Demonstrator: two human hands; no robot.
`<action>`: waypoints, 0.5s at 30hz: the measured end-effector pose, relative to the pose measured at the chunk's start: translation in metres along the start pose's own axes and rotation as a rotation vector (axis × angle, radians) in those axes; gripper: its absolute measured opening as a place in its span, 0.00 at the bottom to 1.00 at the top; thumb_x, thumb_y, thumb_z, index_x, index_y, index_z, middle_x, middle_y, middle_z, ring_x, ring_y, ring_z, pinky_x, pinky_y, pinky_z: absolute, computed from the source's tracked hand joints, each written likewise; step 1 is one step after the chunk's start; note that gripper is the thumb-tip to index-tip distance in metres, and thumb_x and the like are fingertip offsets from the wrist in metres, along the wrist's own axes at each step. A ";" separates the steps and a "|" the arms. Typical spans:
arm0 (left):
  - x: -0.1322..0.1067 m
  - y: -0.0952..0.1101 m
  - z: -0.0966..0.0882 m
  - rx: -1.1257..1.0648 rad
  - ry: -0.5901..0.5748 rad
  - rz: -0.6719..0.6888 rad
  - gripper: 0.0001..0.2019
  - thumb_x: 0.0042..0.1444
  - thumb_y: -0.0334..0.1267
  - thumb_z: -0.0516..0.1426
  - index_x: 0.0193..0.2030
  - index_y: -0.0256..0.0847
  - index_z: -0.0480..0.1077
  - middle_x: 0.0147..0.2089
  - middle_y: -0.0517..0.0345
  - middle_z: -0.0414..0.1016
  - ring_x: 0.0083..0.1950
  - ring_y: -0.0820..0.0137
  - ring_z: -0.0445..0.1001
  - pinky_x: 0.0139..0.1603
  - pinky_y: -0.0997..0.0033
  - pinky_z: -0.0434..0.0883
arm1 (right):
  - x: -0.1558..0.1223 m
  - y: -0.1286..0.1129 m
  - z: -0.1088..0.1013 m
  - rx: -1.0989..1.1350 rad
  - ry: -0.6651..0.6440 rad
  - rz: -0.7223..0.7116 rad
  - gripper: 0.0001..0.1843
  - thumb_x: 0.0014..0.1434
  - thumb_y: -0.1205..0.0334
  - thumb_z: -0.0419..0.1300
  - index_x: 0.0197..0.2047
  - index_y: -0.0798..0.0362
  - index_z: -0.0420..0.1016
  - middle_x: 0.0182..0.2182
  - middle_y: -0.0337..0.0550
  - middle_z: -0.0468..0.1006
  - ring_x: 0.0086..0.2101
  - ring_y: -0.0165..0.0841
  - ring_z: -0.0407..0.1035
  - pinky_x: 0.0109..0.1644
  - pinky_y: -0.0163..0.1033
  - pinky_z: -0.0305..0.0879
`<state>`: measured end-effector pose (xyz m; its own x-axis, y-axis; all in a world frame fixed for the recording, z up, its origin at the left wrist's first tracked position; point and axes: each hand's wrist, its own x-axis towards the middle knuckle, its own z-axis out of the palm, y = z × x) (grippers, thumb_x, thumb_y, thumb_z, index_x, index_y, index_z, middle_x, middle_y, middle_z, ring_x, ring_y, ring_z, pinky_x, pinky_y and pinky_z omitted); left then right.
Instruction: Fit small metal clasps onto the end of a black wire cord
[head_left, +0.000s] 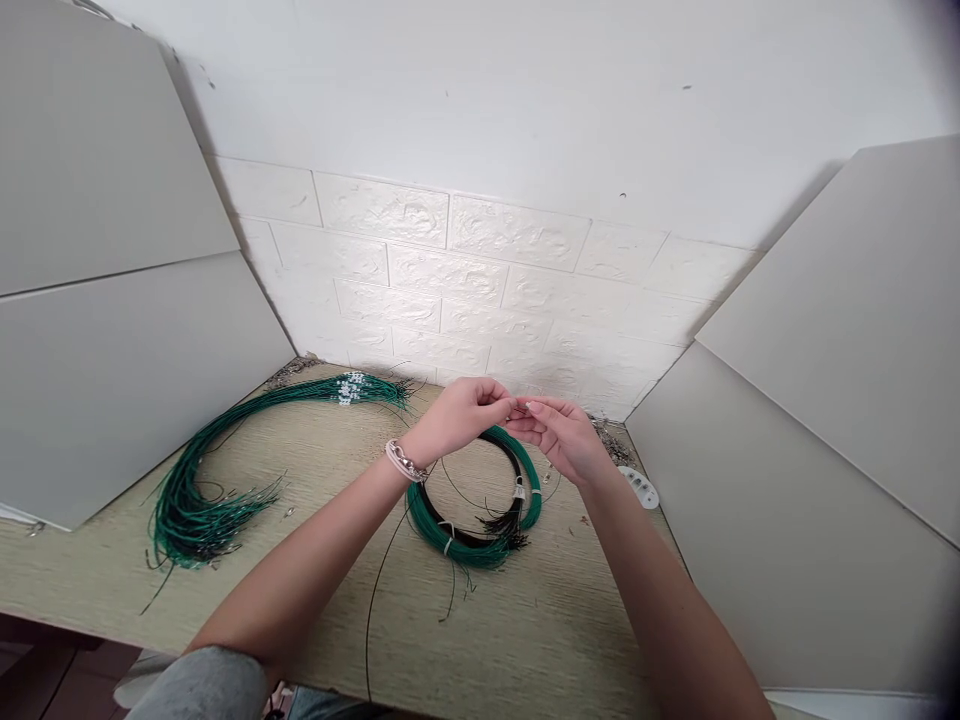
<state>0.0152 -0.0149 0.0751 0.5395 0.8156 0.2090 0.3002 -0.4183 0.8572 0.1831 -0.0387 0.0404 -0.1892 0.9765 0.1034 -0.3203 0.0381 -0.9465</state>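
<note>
My left hand (463, 412) and my right hand (561, 432) meet fingertip to fingertip above the table, both pinched closed on a thin black wire (373, 610) that trails down past my left forearm and off the front edge. Whatever small piece sits at the wire's end between the fingertips is too small to make out. Directly under the hands lies a coil of green and black wires (480, 535) tied with white bands. A bracelet circles my left wrist.
A long bundle of green wires (225, 470) curves across the left of the wooden table (540, 630). Small metal bits lie by the back wall. A white plastic piece (640, 487) sits at the right. Grey panels stand on both sides.
</note>
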 end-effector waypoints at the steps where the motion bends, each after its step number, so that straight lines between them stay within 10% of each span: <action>1: 0.000 -0.001 0.000 0.004 0.000 0.002 0.13 0.52 0.44 0.51 0.30 0.35 0.69 0.25 0.59 0.67 0.25 0.76 0.61 0.24 0.77 0.57 | 0.000 0.000 0.000 -0.003 0.006 0.000 0.11 0.48 0.56 0.64 0.34 0.53 0.78 0.32 0.44 0.78 0.35 0.33 0.73 0.45 0.41 0.69; 15: -0.001 0.004 0.001 -0.027 0.037 0.017 0.12 0.52 0.42 0.51 0.29 0.35 0.69 0.24 0.61 0.66 0.24 0.77 0.59 0.24 0.77 0.55 | 0.001 0.003 -0.001 -0.001 0.012 -0.002 0.11 0.47 0.57 0.64 0.33 0.53 0.78 0.30 0.44 0.78 0.33 0.32 0.73 0.42 0.39 0.70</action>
<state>0.0162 -0.0177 0.0776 0.5148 0.8228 0.2409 0.2695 -0.4220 0.8656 0.1832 -0.0374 0.0378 -0.1775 0.9788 0.1021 -0.3202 0.0407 -0.9465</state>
